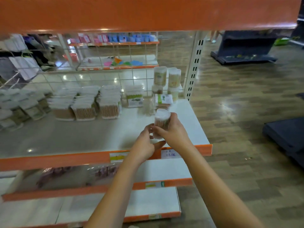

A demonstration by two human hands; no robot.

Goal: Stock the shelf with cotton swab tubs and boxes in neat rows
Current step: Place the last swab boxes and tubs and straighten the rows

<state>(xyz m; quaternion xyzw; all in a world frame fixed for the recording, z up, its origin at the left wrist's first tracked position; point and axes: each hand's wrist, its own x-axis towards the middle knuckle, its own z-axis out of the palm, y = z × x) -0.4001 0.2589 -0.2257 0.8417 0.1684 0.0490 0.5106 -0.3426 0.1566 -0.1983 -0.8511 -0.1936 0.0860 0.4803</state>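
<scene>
both forearms reach out side by side over the front edge of the shelf [189, 116], toward its right end. the right hand [172, 129] is curled round a clear round cotton swab tub [162, 120], thumb on the near side and fingers wrapped behind, holding it upright just above the white board. the left hand [144, 145] comes in from below and beside it, palm turned up a little, fingertips touching the tub's lower part while the thumb sticks out toward the right wrist; the blur keeps me from telling whether it truly grips or only steadies. near the back right corner stand stacked tall tubs [167, 79], with a green-labelled box [163, 100] in front of them. along the back edge to the left sit rows of flat swab boxes [98, 102]. orange price strips [65, 157] run along each shelf front.
</scene>
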